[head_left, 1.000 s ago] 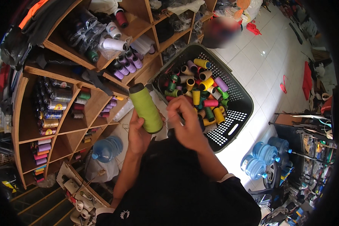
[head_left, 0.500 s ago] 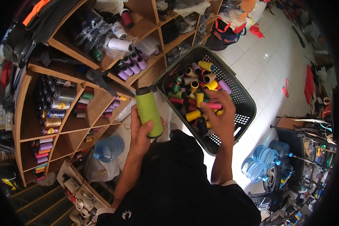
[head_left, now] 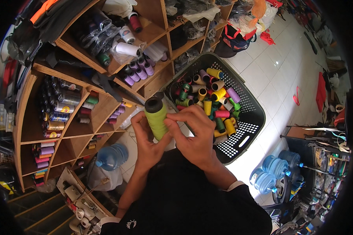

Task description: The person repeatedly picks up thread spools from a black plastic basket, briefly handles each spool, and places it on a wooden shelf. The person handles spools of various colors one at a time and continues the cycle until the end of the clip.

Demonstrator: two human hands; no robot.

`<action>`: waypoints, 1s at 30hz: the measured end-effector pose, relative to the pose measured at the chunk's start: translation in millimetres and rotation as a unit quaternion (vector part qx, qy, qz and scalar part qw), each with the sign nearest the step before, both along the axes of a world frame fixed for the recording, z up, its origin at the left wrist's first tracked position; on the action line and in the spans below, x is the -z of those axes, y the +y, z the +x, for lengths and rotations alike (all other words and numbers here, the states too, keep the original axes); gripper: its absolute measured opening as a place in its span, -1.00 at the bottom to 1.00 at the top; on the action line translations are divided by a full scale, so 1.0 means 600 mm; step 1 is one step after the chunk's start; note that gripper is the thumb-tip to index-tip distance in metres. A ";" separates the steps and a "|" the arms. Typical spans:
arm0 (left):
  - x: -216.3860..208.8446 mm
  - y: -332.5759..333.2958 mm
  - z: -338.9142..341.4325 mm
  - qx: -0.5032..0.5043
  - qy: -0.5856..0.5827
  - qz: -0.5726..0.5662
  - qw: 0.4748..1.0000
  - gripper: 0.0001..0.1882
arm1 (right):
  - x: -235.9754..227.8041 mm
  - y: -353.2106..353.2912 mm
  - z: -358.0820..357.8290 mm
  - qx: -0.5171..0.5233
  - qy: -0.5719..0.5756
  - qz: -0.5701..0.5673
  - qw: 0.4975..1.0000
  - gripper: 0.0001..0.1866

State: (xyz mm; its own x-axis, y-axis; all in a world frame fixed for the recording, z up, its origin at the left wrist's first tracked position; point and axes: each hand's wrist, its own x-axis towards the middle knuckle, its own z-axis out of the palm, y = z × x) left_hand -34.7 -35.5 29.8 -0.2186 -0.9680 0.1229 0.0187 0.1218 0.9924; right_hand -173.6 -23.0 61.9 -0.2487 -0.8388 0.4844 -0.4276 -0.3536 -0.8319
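A large lime-green spool of thread is held upright, slightly tilted, in front of my body. My left hand is closed around its lower part, and the dark hollow core shows at the top. Against the spool's right side, the thumb and forefinger of my right hand are pinched together. Whatever lies between those fingertips is too small to tell. Just beyond my right hand stands a dark plastic basket with perforated walls. Inside are many spools, among them a yellow spool and a pink spool.
Wooden shelving with cubbies of thread spools runs along the left. Below it sits a blue water jug beside a plastic bag. Several more blue jugs stand at the right on the tiled floor, near a cluttered rack.
My right hand has moved left from over the basket to the spool and now pinches at its side. The green spool has tipped so its top opening shows.
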 end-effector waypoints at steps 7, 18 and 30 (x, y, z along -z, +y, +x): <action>0.003 -0.009 0.000 0.010 0.013 -0.004 1.000 -0.35 | 0.001 -0.007 -0.002 -0.048 -0.126 0.054 0.989 -0.92; 0.008 -0.019 0.013 -0.017 0.031 0.052 0.998 -0.34 | 0.039 -0.007 -0.068 0.062 -0.044 0.062 0.995 -0.75; 0.014 -0.013 0.002 0.018 -0.009 -0.010 1.000 -0.29 | 0.024 -0.002 -0.009 -0.036 -0.109 0.053 0.992 -0.73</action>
State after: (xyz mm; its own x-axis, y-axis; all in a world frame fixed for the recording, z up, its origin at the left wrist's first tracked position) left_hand -33.5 -43.5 21.4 -0.2560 -0.9568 0.1378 0.0059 0.1410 0.9900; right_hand -179.0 -24.5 47.2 -0.2754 -0.9012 0.3347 -0.2109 -0.2830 -0.9356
